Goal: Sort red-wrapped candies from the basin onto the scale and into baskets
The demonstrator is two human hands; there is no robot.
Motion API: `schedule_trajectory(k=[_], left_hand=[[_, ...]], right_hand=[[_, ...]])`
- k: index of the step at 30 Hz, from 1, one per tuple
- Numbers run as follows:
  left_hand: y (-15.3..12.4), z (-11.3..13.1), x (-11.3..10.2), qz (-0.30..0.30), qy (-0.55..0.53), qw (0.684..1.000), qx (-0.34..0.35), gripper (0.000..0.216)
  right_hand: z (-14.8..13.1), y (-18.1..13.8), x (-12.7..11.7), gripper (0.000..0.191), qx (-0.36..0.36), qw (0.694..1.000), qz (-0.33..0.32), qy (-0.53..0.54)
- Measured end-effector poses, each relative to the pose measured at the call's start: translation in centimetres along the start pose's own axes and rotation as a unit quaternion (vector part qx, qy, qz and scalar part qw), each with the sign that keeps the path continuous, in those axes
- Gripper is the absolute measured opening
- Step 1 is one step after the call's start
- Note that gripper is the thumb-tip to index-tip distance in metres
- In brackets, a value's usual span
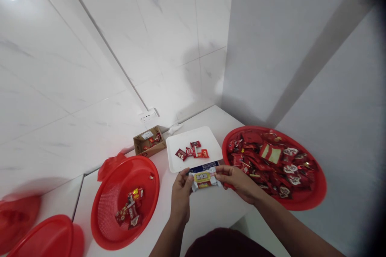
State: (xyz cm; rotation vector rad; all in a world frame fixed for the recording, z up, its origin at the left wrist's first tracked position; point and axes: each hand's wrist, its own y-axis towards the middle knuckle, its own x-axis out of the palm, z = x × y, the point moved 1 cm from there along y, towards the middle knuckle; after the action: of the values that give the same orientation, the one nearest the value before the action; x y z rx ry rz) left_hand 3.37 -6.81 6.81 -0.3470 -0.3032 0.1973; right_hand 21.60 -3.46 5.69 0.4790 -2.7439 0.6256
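Observation:
Between both hands, a wrapped snack bar [202, 180] with a yellow and white wrapper is held level above the counter's near side. My left hand [181, 192] pinches its left end, thumb on top. At its right end, my right hand [237, 180] grips with thumb and fingers. Just beyond the bar stands a white tray [175, 140] with several small red candy packets [189, 151] on it, and a dark blue printed edge [208, 166] shows in front. Right of my right hand is a large red basket [321, 192] heaped with red wrapped packets [265, 160].
Left of the tray sits an open cardboard box [150, 149] with small packets inside. A red colander [104, 209] on the left holds several mixed packets [132, 209]. More red baskets [51, 237] stand at far left. A wall socket [148, 115] is above the white counter [211, 204].

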Motion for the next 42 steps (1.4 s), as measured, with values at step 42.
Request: schedule_trajectory(k=[42], left_hand=[[2.4, 0.2, 0.1, -0.019, -0.143, 0.986, -0.089, 0.027]], right_hand=[[-0.4, 1.3, 0.2, 0.032, 0.056, 0.997, 0.027, 0.042]])
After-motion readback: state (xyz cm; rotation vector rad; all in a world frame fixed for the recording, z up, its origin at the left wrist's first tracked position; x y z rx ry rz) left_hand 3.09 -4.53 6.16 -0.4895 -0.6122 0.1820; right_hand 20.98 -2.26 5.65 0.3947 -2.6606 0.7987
